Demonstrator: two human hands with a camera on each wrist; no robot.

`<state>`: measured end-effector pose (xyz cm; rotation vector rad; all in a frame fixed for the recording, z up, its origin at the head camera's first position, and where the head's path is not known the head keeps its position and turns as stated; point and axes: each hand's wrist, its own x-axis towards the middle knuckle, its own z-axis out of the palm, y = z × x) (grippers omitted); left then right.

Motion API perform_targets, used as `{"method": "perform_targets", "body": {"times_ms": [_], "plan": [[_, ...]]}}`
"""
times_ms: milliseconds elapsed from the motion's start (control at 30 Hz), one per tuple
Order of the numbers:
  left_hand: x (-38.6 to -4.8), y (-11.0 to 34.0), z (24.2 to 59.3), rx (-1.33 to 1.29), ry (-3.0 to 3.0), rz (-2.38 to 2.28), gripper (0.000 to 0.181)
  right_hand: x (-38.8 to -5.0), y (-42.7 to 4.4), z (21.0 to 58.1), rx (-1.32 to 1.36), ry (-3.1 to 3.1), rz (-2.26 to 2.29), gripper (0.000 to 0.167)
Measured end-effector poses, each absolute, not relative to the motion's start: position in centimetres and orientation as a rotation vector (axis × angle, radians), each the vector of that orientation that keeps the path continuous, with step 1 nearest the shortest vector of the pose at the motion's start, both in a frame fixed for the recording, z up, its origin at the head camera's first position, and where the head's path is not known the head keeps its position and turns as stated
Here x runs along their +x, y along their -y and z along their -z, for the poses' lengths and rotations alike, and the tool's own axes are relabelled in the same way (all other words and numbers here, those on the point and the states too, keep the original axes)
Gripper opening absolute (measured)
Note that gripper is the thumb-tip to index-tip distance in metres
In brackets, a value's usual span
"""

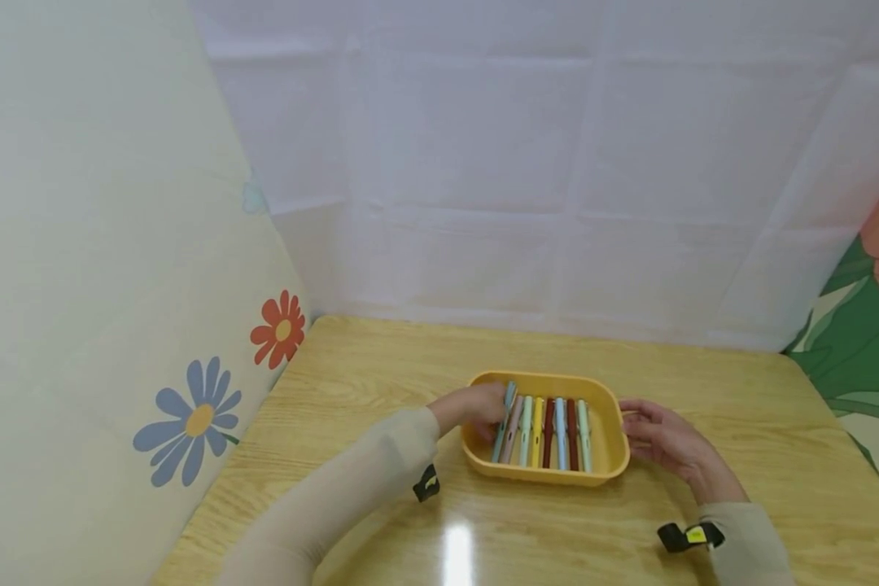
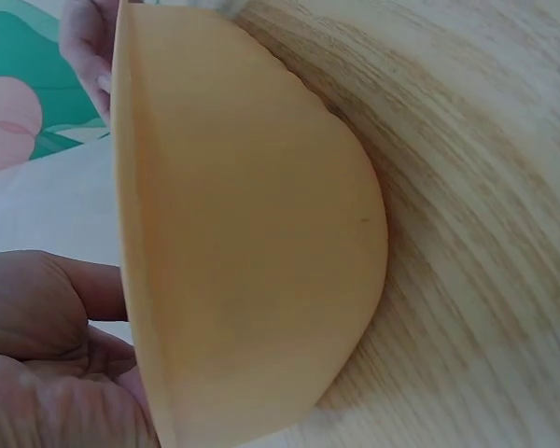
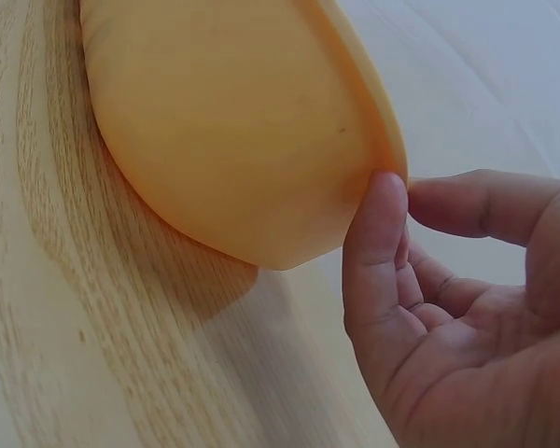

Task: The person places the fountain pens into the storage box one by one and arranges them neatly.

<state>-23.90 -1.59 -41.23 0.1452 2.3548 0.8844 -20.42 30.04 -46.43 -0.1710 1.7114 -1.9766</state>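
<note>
A yellow plastic basket (image 1: 542, 477) with rounded corners stands on the table, and several pens lie side by side in it. My left hand (image 1: 483, 404) reaches over its left rim, with the fingers at a teal pen (image 1: 505, 423) that tilts with its upper end above the row. In the left wrist view the basket's wall (image 2: 252, 224) hides my left fingertips. Beside the teal pen lie a mauve pen (image 1: 511, 431), a yellow pen (image 1: 537, 431) and a light blue pen (image 1: 561, 431). My right hand (image 1: 666, 439) pinches the right rim between thumb and finger (image 3: 378, 243).
The wooden table (image 1: 381, 358) meets a white cloth backdrop (image 1: 469, 163) behind. A flower-patterned sheet (image 1: 102, 285) hangs at the left, and another printed panel (image 1: 864, 342) stands at the right. Black straps (image 1: 426, 484) hang near both wrists.
</note>
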Motion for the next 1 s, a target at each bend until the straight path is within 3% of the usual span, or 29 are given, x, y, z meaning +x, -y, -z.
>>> {"method": "perform_targets", "body": {"times_ms": [367, 1000], "plan": [[-24.05, 1.10, 41.31, 0.105, -2.345, -0.804, 0.026, -20.43, -29.97, 46.53, -0.170, -1.737, 1.963, 0.030], [-23.94, 0.66, 41.51, 0.099, -2.361, -0.681, 0.017, -20.36, -29.88, 46.90, -0.180, -1.754, 1.956, 0.032]]}}
